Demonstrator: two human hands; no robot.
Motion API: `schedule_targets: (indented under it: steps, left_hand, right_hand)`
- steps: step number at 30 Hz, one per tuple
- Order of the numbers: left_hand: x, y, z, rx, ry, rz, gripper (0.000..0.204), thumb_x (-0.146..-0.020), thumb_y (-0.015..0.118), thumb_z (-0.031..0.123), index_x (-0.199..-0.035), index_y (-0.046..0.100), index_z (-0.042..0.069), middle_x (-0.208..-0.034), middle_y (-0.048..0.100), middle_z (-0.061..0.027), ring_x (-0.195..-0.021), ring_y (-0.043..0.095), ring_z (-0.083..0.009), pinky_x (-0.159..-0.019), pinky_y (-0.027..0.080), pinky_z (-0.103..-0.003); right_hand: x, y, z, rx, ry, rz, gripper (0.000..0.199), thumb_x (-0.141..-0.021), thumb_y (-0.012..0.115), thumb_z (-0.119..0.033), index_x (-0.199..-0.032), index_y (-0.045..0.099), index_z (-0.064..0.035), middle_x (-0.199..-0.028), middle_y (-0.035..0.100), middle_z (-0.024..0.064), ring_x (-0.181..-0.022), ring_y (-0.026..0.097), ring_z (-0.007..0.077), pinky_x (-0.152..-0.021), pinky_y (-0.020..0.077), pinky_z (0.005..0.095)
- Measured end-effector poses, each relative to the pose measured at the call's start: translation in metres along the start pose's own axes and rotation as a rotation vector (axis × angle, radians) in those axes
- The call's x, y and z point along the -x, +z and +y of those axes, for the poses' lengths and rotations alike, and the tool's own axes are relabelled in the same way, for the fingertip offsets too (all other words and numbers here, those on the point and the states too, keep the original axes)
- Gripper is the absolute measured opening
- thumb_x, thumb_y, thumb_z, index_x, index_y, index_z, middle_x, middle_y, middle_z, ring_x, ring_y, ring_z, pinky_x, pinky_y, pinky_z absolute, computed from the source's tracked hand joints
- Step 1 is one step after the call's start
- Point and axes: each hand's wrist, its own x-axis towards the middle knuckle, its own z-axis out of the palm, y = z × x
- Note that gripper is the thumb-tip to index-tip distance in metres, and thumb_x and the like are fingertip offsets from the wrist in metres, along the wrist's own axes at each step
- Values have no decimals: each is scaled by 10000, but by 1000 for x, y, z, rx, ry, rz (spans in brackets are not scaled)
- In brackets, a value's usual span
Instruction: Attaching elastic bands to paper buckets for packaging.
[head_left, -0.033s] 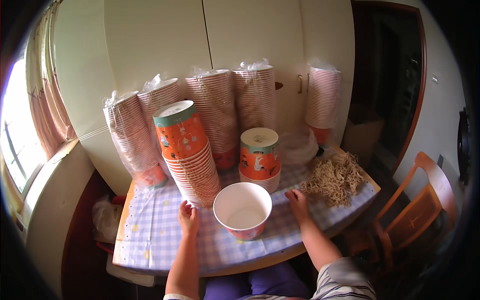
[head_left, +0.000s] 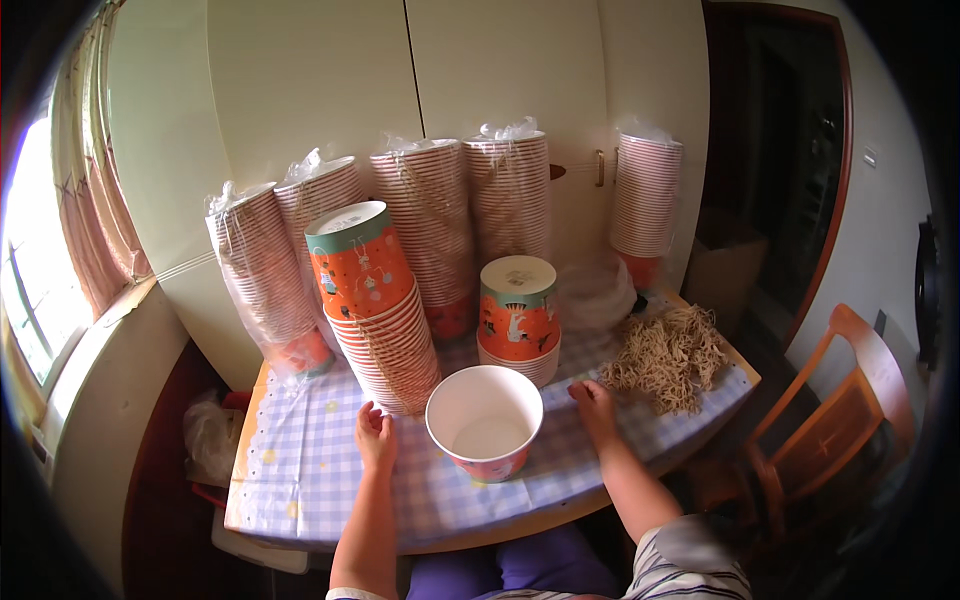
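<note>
A white-lined paper tub (head_left: 484, 415) stands upright, mouth up, at the front of the table between my hands. My left hand (head_left: 376, 438) is apart from it on the left, fingers loosely bent and holding nothing, beside the foot of a tall, tilted stack of upside-down orange and green paper tubs (head_left: 370, 275). Over on the tub's right is my right hand (head_left: 596, 408), also loosely curled, with nothing visible in it. Behind the single tub is a shorter stack of upside-down tubs (head_left: 518, 325) in the same pattern.
Several tall tub stacks (head_left: 420, 220) in clear plastic bags line the back. A heap of tan shredded paper strips (head_left: 672, 358) lies at right, near a crumpled clear bag (head_left: 597, 290). A checked cloth covers the table (head_left: 310, 470). A wooden chair (head_left: 830, 420) stands right.
</note>
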Motion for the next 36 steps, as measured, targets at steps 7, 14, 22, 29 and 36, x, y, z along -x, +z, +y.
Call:
schedule_targets:
  steps: [7, 14, 22, 29, 36]
  left_hand:
    - [-2, 3, 7, -42, 0, -33, 406, -775, 604, 82, -1161, 503, 6, -947, 619, -125, -819, 614, -196, -771, 495, -315]
    - [1, -3, 4, -26, -13, -9, 404, -776, 609, 83, -1157, 507, -4, -919, 627, -120, -798, 620, -179, -737, 502, -304]
    - [-2, -2, 3, 7, -9, -55, 397, -773, 626, 91, -1141, 514, -10, -912, 627, -102, -766, 613, -164, -721, 501, -284]
    - [-1, -3, 1, 121, -87, -82, 306, -793, 607, 55, -1083, 548, -20, -838, 633, -63, -751, 587, -109, -706, 483, -247]
    - [-3, -5, 13, 79, -100, -126, 238, -808, 598, 67, -1028, 573, -22, -851, 635, -55, -769, 578, -104, -704, 472, -240]
  right_hand:
    - [-9, 4, -9, 110, -166, 67, 171, -845, 610, -151, -779, 602, 7, -631, 532, 40, -592, 484, 103, -548, 398, 276]
    - [-105, 65, -182, 249, -831, 16, 101, -790, 658, -93, -806, 594, -16, -782, 592, 91, -740, 585, 223, -676, 465, 320]
    - [-182, 190, -206, 1084, -1381, -248, 482, -778, 597, -223, -1221, 520, -52, -1427, 294, 152, -1329, 256, 315, -1069, 246, 454]
    - [-207, 186, -186, 1499, -1331, -420, 601, -769, 605, -314, -1322, 455, -135, -1465, 263, 87, -1366, 196, 272, -1092, 185, 474]
    - [-218, 157, -185, 1525, -1300, -476, 588, -757, 632, -403, -1277, 509, -160, -1458, 272, 82, -1345, 227, 283, -1067, 233, 490]
